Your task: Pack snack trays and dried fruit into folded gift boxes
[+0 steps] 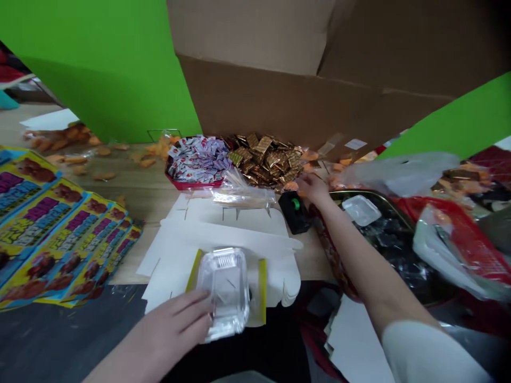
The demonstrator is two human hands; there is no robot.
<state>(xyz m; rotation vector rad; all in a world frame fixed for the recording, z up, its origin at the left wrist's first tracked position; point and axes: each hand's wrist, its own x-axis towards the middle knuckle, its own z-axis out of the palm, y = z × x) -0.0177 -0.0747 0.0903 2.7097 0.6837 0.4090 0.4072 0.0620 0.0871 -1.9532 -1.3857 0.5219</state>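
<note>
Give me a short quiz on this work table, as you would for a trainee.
1. Which of the person's hands is touching the silvery tray?
2. True or false: the gold-wrapped packets lie to the right of the purple-and-white sachets.
3. Fill in the colour: the sachets sit in a ____ container.

Key:
1. The left hand.
2. True.
3. Red.
</note>
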